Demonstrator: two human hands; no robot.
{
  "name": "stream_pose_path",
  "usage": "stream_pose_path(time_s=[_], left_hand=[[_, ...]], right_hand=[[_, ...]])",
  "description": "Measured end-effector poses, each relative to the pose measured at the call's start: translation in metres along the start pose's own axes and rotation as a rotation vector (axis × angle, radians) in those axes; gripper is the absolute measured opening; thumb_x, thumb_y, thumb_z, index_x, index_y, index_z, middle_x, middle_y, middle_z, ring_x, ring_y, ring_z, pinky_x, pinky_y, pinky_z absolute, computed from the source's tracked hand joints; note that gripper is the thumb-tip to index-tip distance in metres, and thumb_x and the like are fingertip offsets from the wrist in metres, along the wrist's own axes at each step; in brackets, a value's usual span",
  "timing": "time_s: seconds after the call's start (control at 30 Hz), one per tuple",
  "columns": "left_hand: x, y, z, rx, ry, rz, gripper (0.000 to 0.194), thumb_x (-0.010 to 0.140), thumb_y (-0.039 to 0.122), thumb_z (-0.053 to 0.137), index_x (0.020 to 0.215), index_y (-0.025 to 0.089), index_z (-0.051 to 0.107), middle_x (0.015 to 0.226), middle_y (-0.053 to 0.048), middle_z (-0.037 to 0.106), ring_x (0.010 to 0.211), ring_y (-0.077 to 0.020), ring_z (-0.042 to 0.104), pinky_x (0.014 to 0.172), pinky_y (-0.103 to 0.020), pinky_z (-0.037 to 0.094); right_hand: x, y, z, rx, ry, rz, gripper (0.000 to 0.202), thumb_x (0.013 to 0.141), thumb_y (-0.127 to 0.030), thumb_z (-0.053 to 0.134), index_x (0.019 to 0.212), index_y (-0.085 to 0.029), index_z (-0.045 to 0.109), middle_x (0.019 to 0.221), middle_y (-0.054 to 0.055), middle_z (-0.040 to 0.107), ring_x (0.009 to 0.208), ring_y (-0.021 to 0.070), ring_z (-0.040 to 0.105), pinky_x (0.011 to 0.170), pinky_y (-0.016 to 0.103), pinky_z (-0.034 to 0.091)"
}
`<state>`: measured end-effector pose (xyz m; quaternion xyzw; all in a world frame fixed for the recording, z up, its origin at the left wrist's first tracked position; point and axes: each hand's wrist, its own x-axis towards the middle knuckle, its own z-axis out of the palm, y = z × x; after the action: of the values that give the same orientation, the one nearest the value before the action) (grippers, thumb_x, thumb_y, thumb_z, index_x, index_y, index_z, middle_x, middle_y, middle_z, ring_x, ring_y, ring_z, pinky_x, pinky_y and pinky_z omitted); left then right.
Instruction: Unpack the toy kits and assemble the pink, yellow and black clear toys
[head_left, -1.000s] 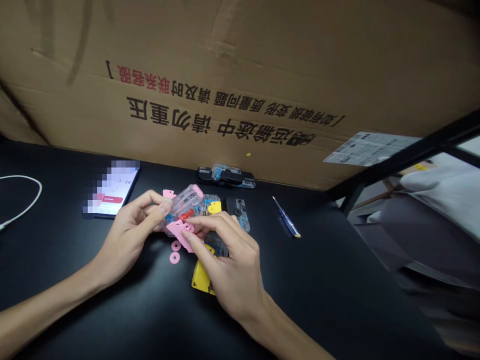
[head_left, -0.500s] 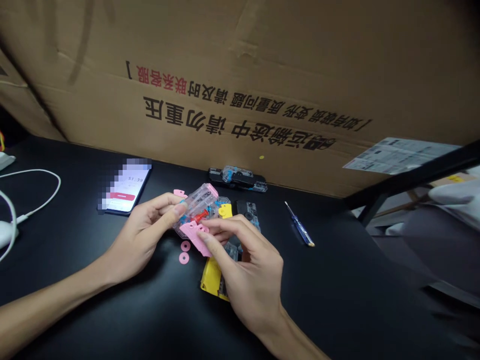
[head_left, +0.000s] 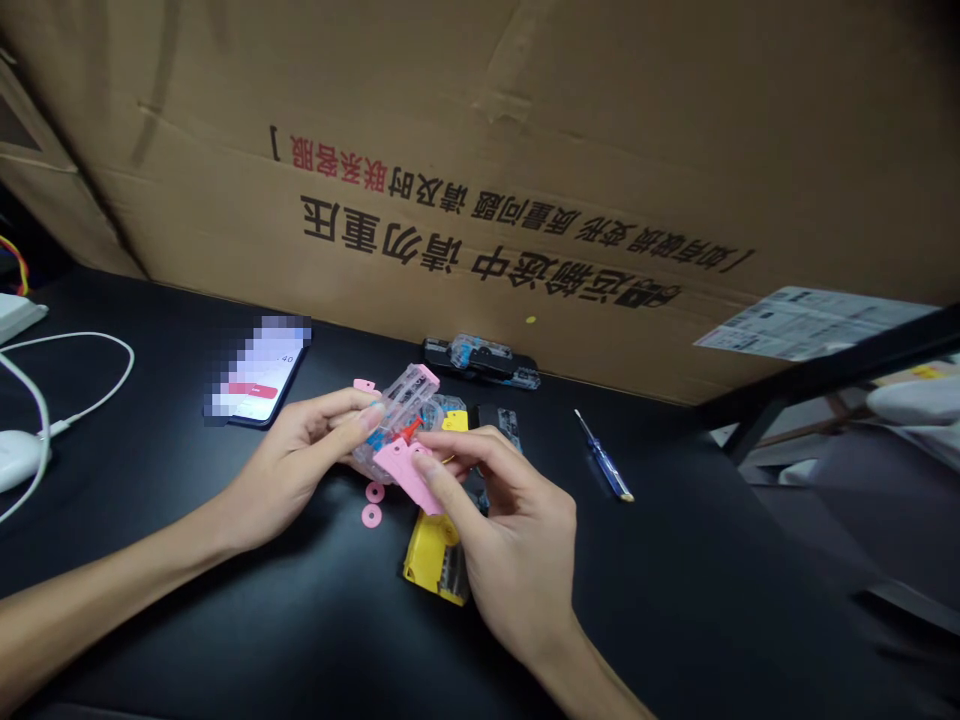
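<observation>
My left hand (head_left: 311, 450) is closed on a clear plastic toy gun body (head_left: 409, 395) with a pink end and a red part (head_left: 409, 430) inside. Between the thumb and fingers of my right hand (head_left: 514, 530) is a flat pink plastic piece (head_left: 409, 475) with small holes, held against the lower side of the clear body. Two pink washers (head_left: 373, 504) lie on the table below it. Under and beside my right hand sits a yellow and clear toy part (head_left: 431, 560). Another pink piece (head_left: 365, 386) shows behind my left fingers.
Black and clear toy parts (head_left: 480, 360) lie by the large cardboard box (head_left: 465, 120). A blue-handled screwdriver (head_left: 606, 460) is on the black table (head_left: 712, 600) to the right. A phone (head_left: 259, 375), white cable (head_left: 97, 400) and white device (head_left: 19, 458) are at left.
The camera view has shifted slightly, so everything sits a little further right. The pink piece has moved slightly right with my right hand, against the clear body. Both hands keep their hold.
</observation>
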<state>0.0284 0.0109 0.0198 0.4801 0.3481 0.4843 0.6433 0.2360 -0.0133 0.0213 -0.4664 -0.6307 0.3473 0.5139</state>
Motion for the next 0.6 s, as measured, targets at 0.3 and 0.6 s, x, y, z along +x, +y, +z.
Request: stream_pose_path(time_s=[0.3, 0.6], left_hand=[[0.0, 0.002, -0.002, -0.042, 0.027, 0.009, 0.013, 0.1, 0.036, 0.09, 0.101, 0.023, 0.087, 0.086, 0.001, 0.086, 0.076, -0.0099, 0.078, 0.078, -0.016, 0.063], [0.001, 0.008, -0.003, 0.026, 0.101, 0.017, 0.009, 0.088, 0.026, 0.099, 0.094, 0.022, 0.093, 0.095, -0.002, 0.089, 0.082, -0.0129, 0.081, 0.079, -0.017, 0.065]], right_hand=[[-0.001, 0.009, -0.003, -0.108, 0.093, -0.005, 0.022, 0.1, -0.031, 0.089, 0.119, -0.032, 0.077, 0.105, -0.002, 0.078, 0.089, 0.0188, 0.069, 0.082, 0.034, 0.056], [0.018, 0.0, -0.025, -0.147, -0.186, 0.081, 0.016, 0.105, -0.042, 0.081, 0.101, -0.029, 0.089, 0.094, 0.0, 0.084, 0.082, 0.0202, 0.072, 0.069, 0.032, 0.05]])
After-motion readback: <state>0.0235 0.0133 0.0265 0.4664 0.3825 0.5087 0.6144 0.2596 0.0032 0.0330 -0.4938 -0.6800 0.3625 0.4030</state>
